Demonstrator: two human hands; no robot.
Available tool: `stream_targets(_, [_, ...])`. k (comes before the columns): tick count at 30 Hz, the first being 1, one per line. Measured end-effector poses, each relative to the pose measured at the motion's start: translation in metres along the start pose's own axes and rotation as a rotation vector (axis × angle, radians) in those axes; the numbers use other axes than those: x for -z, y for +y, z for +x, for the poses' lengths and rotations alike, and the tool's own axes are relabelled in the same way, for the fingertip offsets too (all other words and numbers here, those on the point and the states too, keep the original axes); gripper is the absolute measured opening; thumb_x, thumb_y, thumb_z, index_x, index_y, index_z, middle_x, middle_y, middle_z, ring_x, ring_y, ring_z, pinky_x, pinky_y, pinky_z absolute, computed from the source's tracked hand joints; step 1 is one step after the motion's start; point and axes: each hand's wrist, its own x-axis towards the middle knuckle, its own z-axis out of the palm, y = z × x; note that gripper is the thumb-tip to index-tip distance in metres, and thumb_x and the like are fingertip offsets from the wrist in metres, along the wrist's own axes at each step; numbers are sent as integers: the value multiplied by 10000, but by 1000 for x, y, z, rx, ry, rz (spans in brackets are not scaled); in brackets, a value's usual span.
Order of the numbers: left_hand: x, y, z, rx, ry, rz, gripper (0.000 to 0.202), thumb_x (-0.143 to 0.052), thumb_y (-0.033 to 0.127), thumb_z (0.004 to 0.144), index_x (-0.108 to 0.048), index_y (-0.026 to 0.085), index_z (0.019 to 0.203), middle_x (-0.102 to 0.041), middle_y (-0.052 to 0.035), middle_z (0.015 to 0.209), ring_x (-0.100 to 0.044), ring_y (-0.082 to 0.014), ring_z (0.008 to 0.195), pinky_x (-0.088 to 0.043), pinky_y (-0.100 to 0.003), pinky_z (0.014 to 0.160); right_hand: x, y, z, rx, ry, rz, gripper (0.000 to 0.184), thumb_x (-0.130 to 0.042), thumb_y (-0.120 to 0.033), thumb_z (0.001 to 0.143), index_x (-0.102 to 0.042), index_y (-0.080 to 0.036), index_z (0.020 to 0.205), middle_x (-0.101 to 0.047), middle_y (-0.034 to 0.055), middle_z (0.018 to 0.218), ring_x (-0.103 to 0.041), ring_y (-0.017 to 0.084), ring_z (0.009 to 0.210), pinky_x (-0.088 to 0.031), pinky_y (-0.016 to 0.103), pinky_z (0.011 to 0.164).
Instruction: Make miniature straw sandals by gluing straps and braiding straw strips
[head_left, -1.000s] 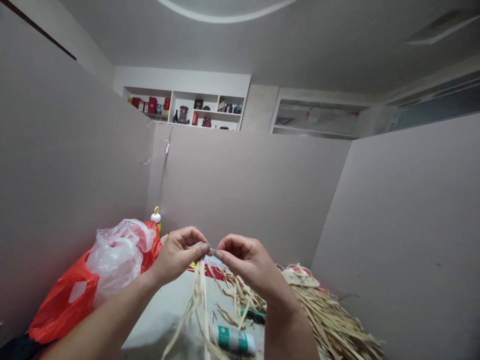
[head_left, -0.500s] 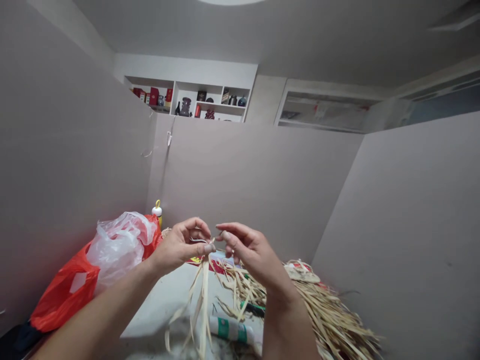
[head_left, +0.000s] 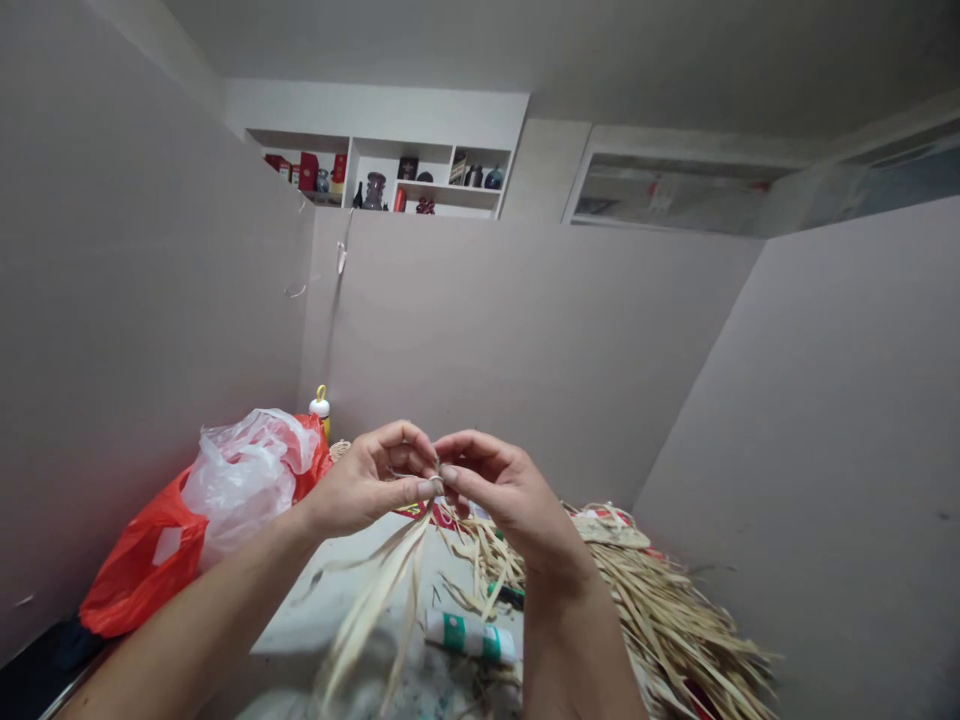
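My left hand (head_left: pixel 367 482) and my right hand (head_left: pixel 491 492) meet fingertip to fingertip in front of me, both pinched on the top end of a small bundle of pale straw strips (head_left: pixel 382 590). The strips hang down from the pinch toward the table (head_left: pixel 330 610). A thin metal piece seems to sit at the pinch, too small to make out. Both forearms come up from the bottom edge.
A large heap of straw strips (head_left: pixel 660 620) covers the table's right side. A white tube with green bands (head_left: pixel 471 637) lies near the front. A red and a clear plastic bag (head_left: pixel 217 495) sit at the left, a yellow bottle (head_left: pixel 321 408) behind. Grey partition walls enclose the table.
My right hand's fingers, apart half a second ago, have closed back onto the strips at my left thumb. The hanging strips swung left. The view tilted down slightly.
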Motion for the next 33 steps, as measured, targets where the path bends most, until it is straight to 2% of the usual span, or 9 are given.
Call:
stream_targets(2, [-2,0,0,-35,33,40,185,-685,197,780,-537,154,882,-624,-17,793,-625,-118,738,-490,-235,666,0,0,0,10,15,20,189,-680,-289,781,-655,-174,929,-605,-3,677,-525,83,563,-438,200,491])
stream_targets(4, [-5,-1,-2,-107,131,153,152,-670,216,791,-544,155,852,-618,-14,770,-623,-120,716,-498,-234,647,-2,-2,0,9,34,15,187,-685,-281,770,-656,-172,920,-614,-2,648,-549,95,568,-454,214,504])
stream_targets(8, [-11,-5,-7,-408,321,630,26,-594,170,827,-585,165,850,-634,-22,760,-612,-114,676,-495,-225,626,-7,-8,0,14,76,-21,180,-688,-279,747,-658,-161,879,-630,3,615,-580,110,570,-462,224,510])
stream_targets(11, [-12,-8,-10,-690,311,907,135,-546,79,825,-592,181,900,-661,-27,775,-609,-113,680,-489,-223,643,-10,-10,0,-10,91,-39,168,-685,-266,733,-660,-154,856,-630,1,604,-576,107,558,-459,224,511])
stream_targets(13, [-10,-10,-10,-790,291,979,198,-534,31,813,-583,185,928,-664,-28,784,-603,-113,699,-489,-223,669,-12,-11,0,-48,92,-63,167,-684,-265,726,-669,-148,844,-630,4,605,-568,107,558,-453,228,514])
stream_targets(17, [-6,-13,-7,-818,241,1023,220,-514,21,820,-571,186,953,-661,-45,822,-601,-126,741,-492,-238,688,-11,-10,2,-80,79,-106,164,-687,-275,725,-696,-145,825,-625,7,627,-542,99,567,-435,228,518])
stream_targets(23, [-6,-12,-8,-830,179,1027,213,-470,52,851,-565,191,982,-679,-64,818,-622,-147,742,-499,-284,686,-5,-12,0,-117,-21,-72,214,-717,-344,729,-677,-141,781,-607,3,615,-516,88,549,-421,220,514])
stream_targets(27, [-10,-9,-9,-819,198,972,204,-497,55,844,-571,194,974,-676,-50,813,-623,-134,729,-505,-262,675,-3,-13,-2,-73,-43,-91,198,-703,-336,740,-646,-148,766,-595,-7,612,-509,83,538,-414,217,509])
stream_targets(33, [-8,-10,-5,-701,254,958,150,-530,98,853,-569,183,970,-654,-26,785,-608,-106,678,-505,-221,623,-6,-9,1,9,32,-225,37,-566,-211,798,-558,-179,783,-596,-20,624,-525,86,547,-440,223,540])
